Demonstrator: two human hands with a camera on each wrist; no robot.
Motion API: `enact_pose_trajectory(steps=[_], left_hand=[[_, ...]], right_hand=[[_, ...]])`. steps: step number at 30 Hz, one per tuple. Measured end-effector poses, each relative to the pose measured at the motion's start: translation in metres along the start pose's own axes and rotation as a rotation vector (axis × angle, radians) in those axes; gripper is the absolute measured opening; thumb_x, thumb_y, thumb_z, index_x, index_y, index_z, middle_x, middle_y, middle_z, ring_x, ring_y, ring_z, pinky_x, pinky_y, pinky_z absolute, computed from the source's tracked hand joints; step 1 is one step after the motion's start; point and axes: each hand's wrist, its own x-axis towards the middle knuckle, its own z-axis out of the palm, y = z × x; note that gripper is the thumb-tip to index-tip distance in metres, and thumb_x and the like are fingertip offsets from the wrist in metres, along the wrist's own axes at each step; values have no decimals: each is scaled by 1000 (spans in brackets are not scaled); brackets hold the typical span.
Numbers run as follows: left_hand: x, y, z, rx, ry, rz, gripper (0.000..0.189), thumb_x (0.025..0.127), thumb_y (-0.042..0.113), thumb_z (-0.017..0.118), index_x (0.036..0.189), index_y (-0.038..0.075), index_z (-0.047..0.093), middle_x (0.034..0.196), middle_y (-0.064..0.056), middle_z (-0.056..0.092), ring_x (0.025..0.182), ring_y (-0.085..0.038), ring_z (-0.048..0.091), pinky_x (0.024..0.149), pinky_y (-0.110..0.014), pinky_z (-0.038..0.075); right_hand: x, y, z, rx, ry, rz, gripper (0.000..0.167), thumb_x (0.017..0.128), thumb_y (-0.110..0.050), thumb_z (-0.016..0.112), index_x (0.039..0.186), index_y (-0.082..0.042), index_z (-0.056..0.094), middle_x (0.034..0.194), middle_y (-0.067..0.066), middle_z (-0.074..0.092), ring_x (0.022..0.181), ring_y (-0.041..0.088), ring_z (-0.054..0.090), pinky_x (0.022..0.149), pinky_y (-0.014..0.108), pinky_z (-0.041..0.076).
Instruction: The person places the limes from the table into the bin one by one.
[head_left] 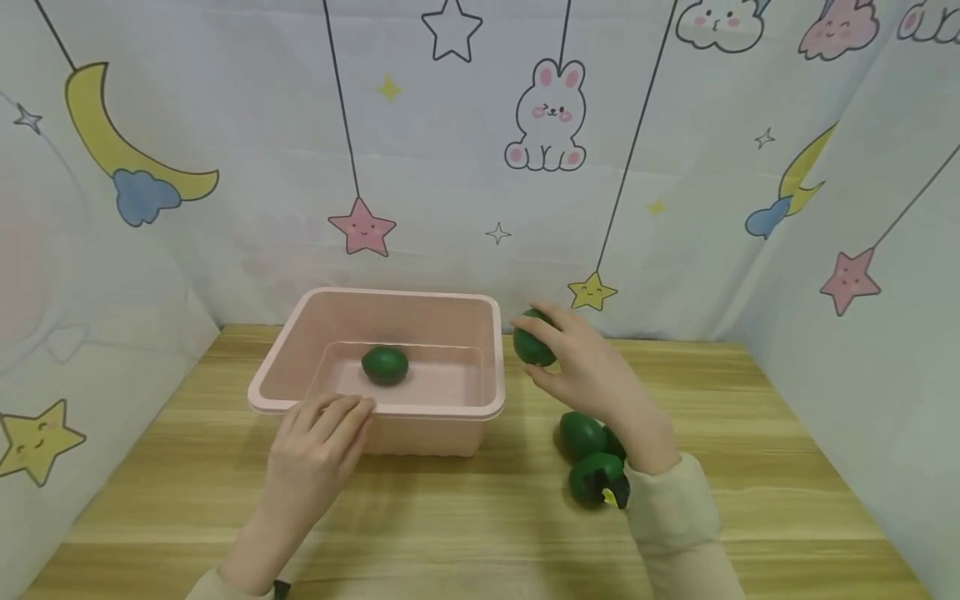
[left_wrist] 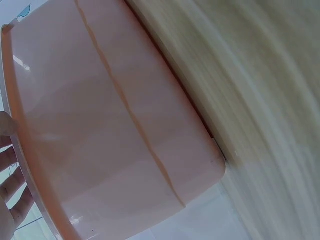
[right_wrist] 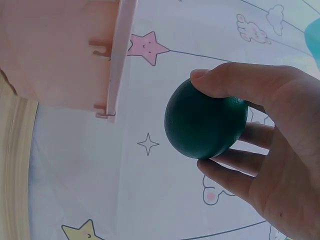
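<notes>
The right hand (head_left: 581, 360) is holding a green oval object (head_left: 528, 343) clamped between thumb and fingers just beside the right side of a pink bin (head_left: 427, 435), whose near rim the left hand (head_left: 317, 450) is gripping, while another green oval (head_left: 385, 366) is lying inside and more green ovals (head_left: 581, 435) are sitting on the tabletop (head_left: 450, 525).

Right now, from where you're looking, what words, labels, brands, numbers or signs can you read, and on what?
None can be read in any view.
Backdrop: only cartoon drawings, no lettering.
Pink bin, green fruits, wooden table: no lettering shows.
Yellow patch by the right cuff: too small to tell whether it bears any writing.
</notes>
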Motion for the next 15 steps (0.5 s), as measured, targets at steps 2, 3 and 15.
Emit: enact_pose_trajectory(steps=[2, 3, 15], left_hand=[[0, 0, 0, -2, -4, -1, 30, 99, 23, 50, 97, 4, 73, 89, -9, 71, 83, -30, 61, 72, -43, 46], [0, 0, 0, -2, -5, -1, 30, 99, 23, 50, 97, 4, 73, 89, -9, 71, 83, -30, 61, 72, -43, 46], [-1, 1, -1, -3, -8, -7, 28, 98, 22, 51, 98, 4, 73, 89, -9, 71, 84, -30, 61, 72, -43, 45]], right_hand=[[2, -2, -2, 5, -10, 8, 55, 82, -17, 74, 134, -17, 55, 142, 15, 48, 124, 33, 52, 100, 45, 49], [3, -2, -2, 8, -15, 11, 55, 83, -17, 74, 134, -17, 55, 143, 14, 48, 125, 33, 51, 100, 45, 49], [19, -11, -8, 21, -44, -2, 54, 84, -17, 71, 135, -20, 54, 145, 13, 47, 127, 31, 50, 100, 44, 48]])
